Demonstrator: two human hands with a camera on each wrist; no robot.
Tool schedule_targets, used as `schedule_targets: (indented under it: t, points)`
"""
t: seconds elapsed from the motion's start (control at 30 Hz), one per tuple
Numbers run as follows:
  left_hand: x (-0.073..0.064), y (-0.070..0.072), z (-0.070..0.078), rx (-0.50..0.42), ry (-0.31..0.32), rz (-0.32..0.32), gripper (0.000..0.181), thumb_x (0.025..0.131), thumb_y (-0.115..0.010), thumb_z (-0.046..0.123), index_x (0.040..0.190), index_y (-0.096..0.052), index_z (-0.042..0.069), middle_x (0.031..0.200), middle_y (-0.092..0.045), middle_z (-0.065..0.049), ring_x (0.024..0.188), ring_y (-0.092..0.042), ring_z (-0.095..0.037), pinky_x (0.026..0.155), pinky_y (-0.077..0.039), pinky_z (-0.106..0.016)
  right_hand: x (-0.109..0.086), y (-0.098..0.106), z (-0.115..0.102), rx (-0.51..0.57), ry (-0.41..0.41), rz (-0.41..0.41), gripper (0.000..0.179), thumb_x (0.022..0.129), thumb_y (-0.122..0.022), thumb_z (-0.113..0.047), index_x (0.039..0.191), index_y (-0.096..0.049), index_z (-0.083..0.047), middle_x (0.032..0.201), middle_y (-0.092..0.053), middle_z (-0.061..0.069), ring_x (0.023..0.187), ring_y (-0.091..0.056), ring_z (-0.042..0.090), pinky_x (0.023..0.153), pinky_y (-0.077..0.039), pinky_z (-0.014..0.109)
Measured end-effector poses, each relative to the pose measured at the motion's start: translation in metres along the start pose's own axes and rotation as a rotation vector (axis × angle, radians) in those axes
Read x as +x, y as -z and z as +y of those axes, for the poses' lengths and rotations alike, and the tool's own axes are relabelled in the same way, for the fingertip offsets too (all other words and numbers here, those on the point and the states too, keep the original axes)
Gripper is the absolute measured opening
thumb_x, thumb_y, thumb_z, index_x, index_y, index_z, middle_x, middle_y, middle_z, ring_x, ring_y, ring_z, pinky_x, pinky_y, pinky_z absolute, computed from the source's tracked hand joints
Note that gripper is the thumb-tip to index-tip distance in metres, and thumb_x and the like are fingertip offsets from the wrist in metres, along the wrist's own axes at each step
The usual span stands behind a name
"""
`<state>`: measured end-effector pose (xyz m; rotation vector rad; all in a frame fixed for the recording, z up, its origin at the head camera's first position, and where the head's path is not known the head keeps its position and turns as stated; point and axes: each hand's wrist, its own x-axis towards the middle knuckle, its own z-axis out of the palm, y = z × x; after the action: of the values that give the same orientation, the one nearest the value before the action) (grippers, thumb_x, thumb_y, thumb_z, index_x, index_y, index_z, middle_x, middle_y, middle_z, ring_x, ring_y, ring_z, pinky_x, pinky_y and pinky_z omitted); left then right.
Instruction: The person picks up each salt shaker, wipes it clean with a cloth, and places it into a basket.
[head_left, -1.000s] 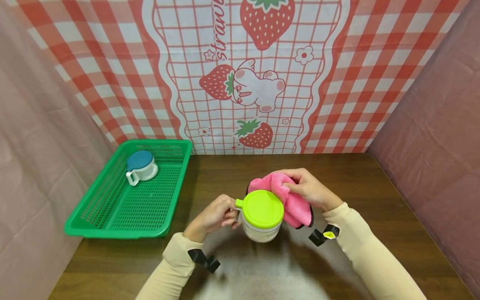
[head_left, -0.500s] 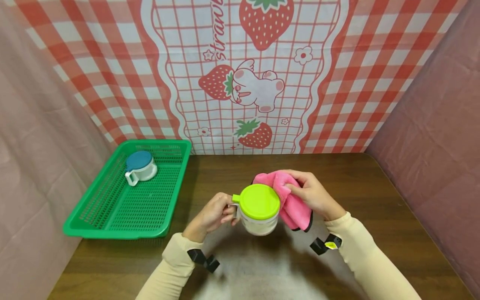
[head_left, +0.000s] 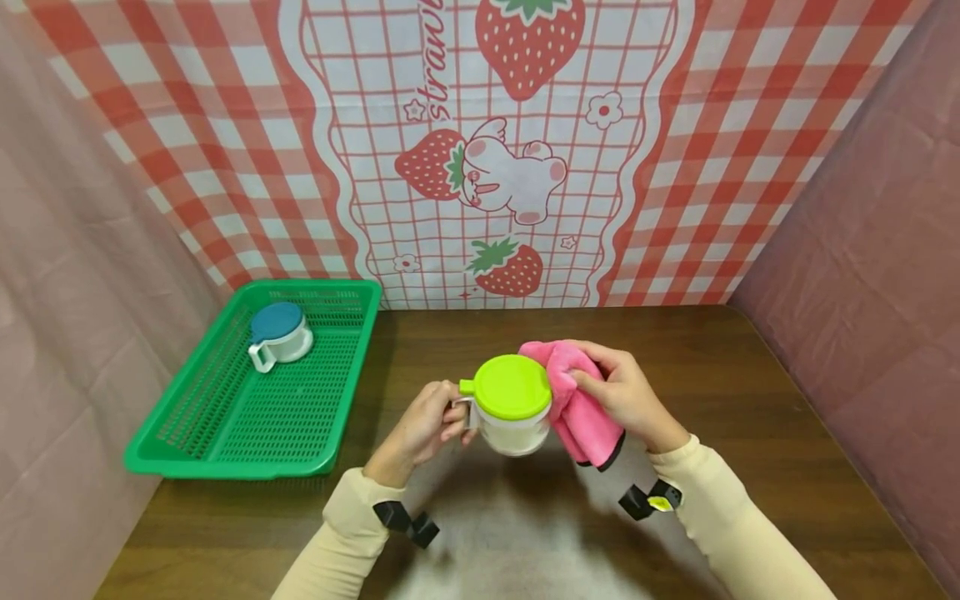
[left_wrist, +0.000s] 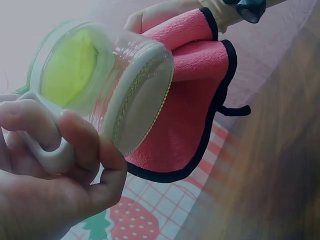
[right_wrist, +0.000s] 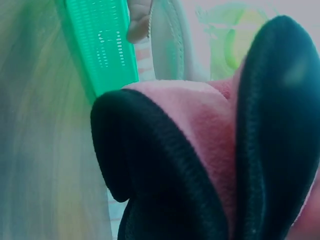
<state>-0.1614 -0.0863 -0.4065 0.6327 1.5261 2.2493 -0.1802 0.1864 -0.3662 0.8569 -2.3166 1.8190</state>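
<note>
A clear seasoning jar with a lime-green lid and a white handle is held up above the table. My left hand grips its handle, fingers curled through the loop in the left wrist view, where the jar's base shows. On the jar's far right side lies a pink cloth with black edging, bunched in my right hand, thumb and fingers pinching it. In the right wrist view the cloth hides most of that hand.
At the left of the wooden table stands a green basket. Inside it is a similar jar with a blue lid. A red-and-white strawberry-print cloth hangs behind, with pink curtains on both sides.
The jar has risen and shifted slightly left, tilting so more of its side shows. The pink cloth has slid round to the jar's right side with my right hand.
</note>
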Motion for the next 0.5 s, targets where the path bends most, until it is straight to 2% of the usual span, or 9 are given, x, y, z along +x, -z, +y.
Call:
schedule_targets:
  t: [0.33,0.5]
  points:
    - [0.000,-0.005,0.002,-0.031,0.046,0.136,0.034,0.089,-0.030,0.010,0.056,-0.035,0.019,0.048,-0.034,0.014,0.038,-0.036,0.000,0.055,-0.044,-0.027,-0.004,-0.008,0.002,-0.056,0.019,0.101,0.033,0.086,-0.062,0.007,0.118,-0.058,0.014,0.099,-0.063,-0.025,0.083,-0.059,-0.002,0.072,-0.051,0.012]
    - [0.000,-0.006,0.002,-0.034,0.038,0.162,0.034,0.089,-0.030,0.010,0.056,-0.034,0.019,0.049,-0.034,0.013,0.038,-0.036,-0.001,0.056,-0.044,-0.027,-0.006,-0.012,0.004,-0.067,0.031,0.141,0.032,0.085,-0.063,0.008,0.117,-0.059,0.014,0.100,-0.062,-0.026,0.085,-0.059,-0.003,0.074,-0.050,0.011]
